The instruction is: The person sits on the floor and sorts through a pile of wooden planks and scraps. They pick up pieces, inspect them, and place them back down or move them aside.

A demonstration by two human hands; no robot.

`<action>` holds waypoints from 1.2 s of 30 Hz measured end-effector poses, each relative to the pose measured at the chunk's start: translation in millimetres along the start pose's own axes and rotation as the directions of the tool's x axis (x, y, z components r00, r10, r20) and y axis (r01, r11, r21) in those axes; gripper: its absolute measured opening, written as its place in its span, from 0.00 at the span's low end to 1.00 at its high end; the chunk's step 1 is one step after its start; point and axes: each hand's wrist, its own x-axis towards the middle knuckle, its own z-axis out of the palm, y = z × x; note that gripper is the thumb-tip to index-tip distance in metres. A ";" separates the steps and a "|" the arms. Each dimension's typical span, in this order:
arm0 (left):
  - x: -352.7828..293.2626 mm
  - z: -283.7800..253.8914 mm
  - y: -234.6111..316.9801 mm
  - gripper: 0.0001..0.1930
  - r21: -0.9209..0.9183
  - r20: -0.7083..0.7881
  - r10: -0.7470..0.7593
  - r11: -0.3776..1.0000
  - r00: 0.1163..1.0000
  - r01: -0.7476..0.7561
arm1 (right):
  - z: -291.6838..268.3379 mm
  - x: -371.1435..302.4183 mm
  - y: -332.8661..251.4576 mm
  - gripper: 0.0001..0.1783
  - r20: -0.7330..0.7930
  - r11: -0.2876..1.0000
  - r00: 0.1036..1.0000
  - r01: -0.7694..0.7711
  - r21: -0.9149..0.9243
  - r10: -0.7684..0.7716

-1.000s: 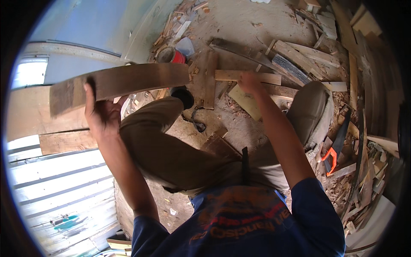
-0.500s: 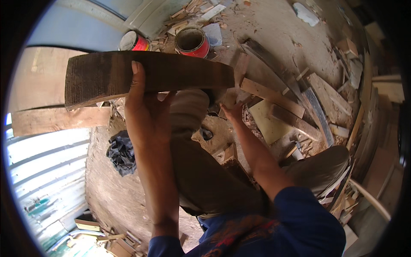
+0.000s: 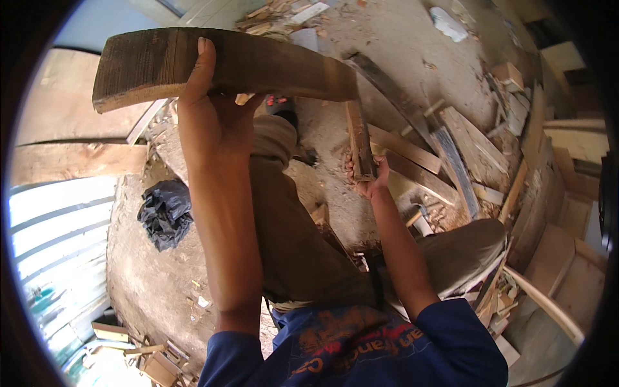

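High at the upper left, my left hand (image 3: 216,122) grips a thick, dark wooden plank (image 3: 277,68) held up crosswise. Its thumb presses on the near face, and the other fingers are mostly hidden behind the wood. My right hand (image 3: 375,177), farther right and lower, is wrapped round the lower end of a narrow wooden block (image 3: 358,138). That block stands nearly upright, its top meeting or overlapping the plank's right end; I cannot tell whether they touch. Below the plank shows my bent trouser leg (image 3: 303,232).
Loose boards (image 3: 412,151) and a dark beam (image 3: 390,93) lie on the dirt floor to the right. A hammer (image 3: 422,222) rests near my right knee. A crumpled black plastic bag (image 3: 166,213) sits at left, by corrugated sheeting (image 3: 61,238). Wood scraps (image 3: 284,19) litter the far side.
The plank in my left hand has risen. My right hand, before among the boards on the floor, now holds the narrow wooden block upright. The paint cans are now mostly hidden behind the plank.
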 end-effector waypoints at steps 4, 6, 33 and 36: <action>-9.4 19.8 -21.7 0.22 0.004 0.050 -0.014 1.000 0.999 0.014 | -17.6 -35.8 -20.9 0.31 -0.052 0.995 0.995 -0.087 0.058 0.090; -16.1 32.2 -32.7 0.27 0.017 0.115 -0.029 0.999 0.993 0.028 | -32.9 -51.9 -22.1 0.32 -0.061 0.984 0.998 -0.005 -0.177 -0.006; -11.2 12.5 -28.2 0.39 -0.083 -0.045 -0.097 0.992 0.994 0.093 | -54.3 -71.8 -4.5 0.48 0.054 -0.436 0.548 -0.598 -0.673 -0.835; -12.7 10.4 -28.1 0.39 -0.079 -0.014 -0.116 0.990 0.993 0.114 | -44.8 -65.5 -2.5 0.47 -0.071 -0.440 0.608 -0.645 -0.624 -0.791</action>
